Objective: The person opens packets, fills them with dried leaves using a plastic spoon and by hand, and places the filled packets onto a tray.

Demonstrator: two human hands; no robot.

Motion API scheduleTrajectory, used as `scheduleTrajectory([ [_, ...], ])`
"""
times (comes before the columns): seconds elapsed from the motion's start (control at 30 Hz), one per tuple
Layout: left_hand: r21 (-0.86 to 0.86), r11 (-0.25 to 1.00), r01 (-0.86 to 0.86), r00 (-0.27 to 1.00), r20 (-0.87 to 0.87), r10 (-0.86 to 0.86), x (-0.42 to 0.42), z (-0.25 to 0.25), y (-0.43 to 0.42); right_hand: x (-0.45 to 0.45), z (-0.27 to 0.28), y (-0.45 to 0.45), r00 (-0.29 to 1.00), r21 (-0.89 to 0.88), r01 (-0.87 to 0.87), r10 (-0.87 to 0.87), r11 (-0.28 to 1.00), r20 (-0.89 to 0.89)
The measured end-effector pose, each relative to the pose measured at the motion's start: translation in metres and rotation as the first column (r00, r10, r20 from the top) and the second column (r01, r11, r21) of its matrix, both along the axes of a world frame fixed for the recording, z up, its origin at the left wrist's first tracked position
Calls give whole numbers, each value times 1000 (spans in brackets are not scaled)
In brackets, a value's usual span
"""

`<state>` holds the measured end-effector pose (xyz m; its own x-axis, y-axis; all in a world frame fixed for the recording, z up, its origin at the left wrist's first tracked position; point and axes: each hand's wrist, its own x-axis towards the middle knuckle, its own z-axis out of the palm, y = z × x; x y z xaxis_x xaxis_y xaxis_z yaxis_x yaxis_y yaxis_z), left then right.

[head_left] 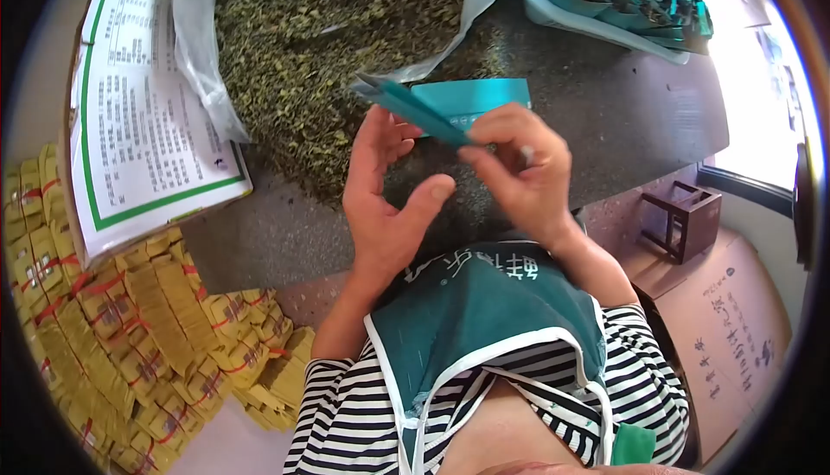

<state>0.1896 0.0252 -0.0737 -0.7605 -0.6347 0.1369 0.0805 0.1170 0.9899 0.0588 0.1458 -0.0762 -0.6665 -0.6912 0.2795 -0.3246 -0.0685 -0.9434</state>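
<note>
A narrow teal packet (415, 110) is held at its lower right end by my right hand (523, 164), with thumb and fingers pinched on it. Its other end, slightly open, is above my left hand (385, 194). My left hand has its fingers apart and thumb spread, close to the packet; whether its fingertips touch it I cannot tell. Behind the packet, another teal packet (484, 96) lies flat on the dark table (605, 121). A heap of dried green leaves (320, 60) fills a clear plastic bag (201, 51) just beyond my hands.
A pale tub (596, 27) of filled teal packets (631, 0) stands at the upper right. A green-bordered printed sheet (156, 112) is at the left. Yellow bundles with red ties (147, 328) lie lower left. A small wooden stool (683, 220) and a cardboard box (726, 328) are at the right.
</note>
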Motion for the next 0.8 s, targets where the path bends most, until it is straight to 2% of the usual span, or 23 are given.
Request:
scheduleTrajectory([
  [0.03,20,999,-32,998,-46,33,-7,3,5,4,1,-2,999,-6,-11,10,1000,-36],
  [0.1,53,998,22,998,-64,-18,-17,12,12,8,-5,-6,990,-44,-46,40,998,-133],
  [0.13,142,990,19,990,-139,1,-22,8,16,10,-4,-5,990,-48,-47,40,998,-133],
  [0.17,139,990,17,990,-138,2,-22,5,15,14,0,-4,994,-6,-55,54,998,-99],
  [0.23,62,996,71,991,-117,-63,-21,0,13,13,6,-2,996,38,-64,66,997,-61],
  [0.3,33,998,59,992,-114,-55,-17,-1,12,8,6,1,990,33,-142,143,989,-12],
  [0.37,4,999,47,993,-110,-46,-14,0,8,1,-3,7,989,21,-146,146,989,-14],
  [0.4,-78,996,38,995,-85,-45,-13,1,5,-2,-7,10,988,8,-151,151,989,-20],
  [0.43,-160,987,32,997,-60,-42,-12,2,2,-4,-6,12,991,-19,-124,125,992,51],
  [0.47,-158,987,35,997,-56,-44,-9,0,0,-7,-3,16,977,-37,-86,92,996,190],
  [0.5,-260,966,14,1000,-8,-17,-7,-3,-2,-10,2,21,943,-48,-44,57,998,327],
  [0.53,-359,933,1,999,37,13,-4,-5,-4,-18,3,21,972,-79,-28,45,997,229],
  [0.6,-401,916,22,998,56,0,-1,-5,-7,-37,16,18,996,-220,16,4,975,89],
  [0.63,-445,895,34,998,70,-4,0,-5,-7,-44,25,23,999,-156,27,-21,987,40],
  [0.7,-469,882,51,996,93,-9,2,-4,-5,-44,40,24,983,-231,128,-92,965,158],
  [0.73,-495,867,59,993,114,-2,2,-3,-4,-44,49,23,979,-264,122,-72,957,191],
  [0.77,-493,868,60,993,116,-3,2,-3,-4,-43,54,21,979,-262,123,-73,957,192],
  [0.8,-521,850,79,991,131,-12,2,-1,-4,-42,58,19,995,-257,78,-58,963,83],
])
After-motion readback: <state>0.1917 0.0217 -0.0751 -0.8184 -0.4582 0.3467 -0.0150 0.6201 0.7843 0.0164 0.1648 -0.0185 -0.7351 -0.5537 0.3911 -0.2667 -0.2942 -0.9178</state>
